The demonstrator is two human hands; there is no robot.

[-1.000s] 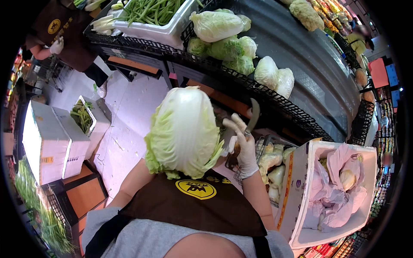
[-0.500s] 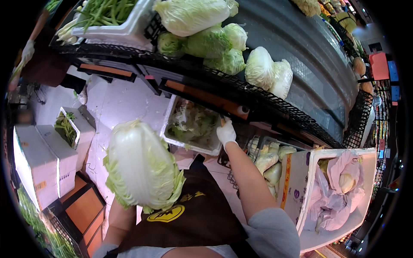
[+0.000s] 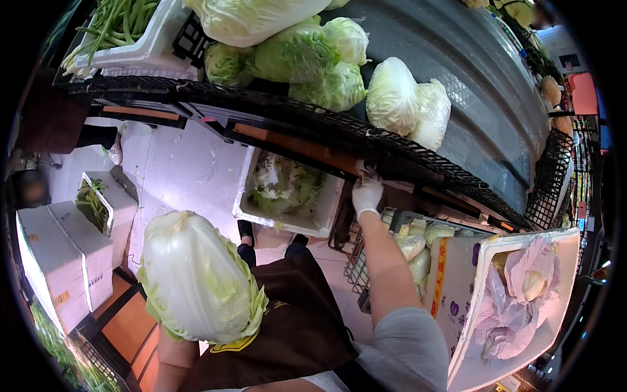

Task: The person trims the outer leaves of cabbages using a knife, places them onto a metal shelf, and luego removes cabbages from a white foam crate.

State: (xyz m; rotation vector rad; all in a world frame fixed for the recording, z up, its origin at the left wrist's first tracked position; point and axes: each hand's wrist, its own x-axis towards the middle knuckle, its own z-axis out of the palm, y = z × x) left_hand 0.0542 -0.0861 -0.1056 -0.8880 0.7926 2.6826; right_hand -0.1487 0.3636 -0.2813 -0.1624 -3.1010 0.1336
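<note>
A large napa cabbage [image 3: 199, 274], white-ribbed with pale green leaf edges, rests in front of my brown apron. My left hand is hidden behind it, holding it up; only the forearm [image 3: 176, 356] shows below. My right hand [image 3: 368, 194], in a white glove, reaches to the right end of a brown ledge [image 3: 294, 142] under the display shelf. Its fingers are curled at a small pale thing there, too unclear to name. Left of that hand, a white foam box [image 3: 320, 225] on the floor holds loose cabbage leaves [image 3: 284, 189].
Wrapped cabbages [image 3: 392, 95] lie on the shelf behind black mesh edging [image 3: 431, 163]. At right stand a wire basket [image 3: 358, 264] of wrapped vegetables and a foam box [image 3: 457, 313] with pink wrapping. White boxes [image 3: 62, 261] stack at left. A person's shoe [image 3: 115, 150] shows beyond.
My right hand has moved right and up along the ledge, to the small pale thing. The napa cabbage has shifted left and lower in view.
</note>
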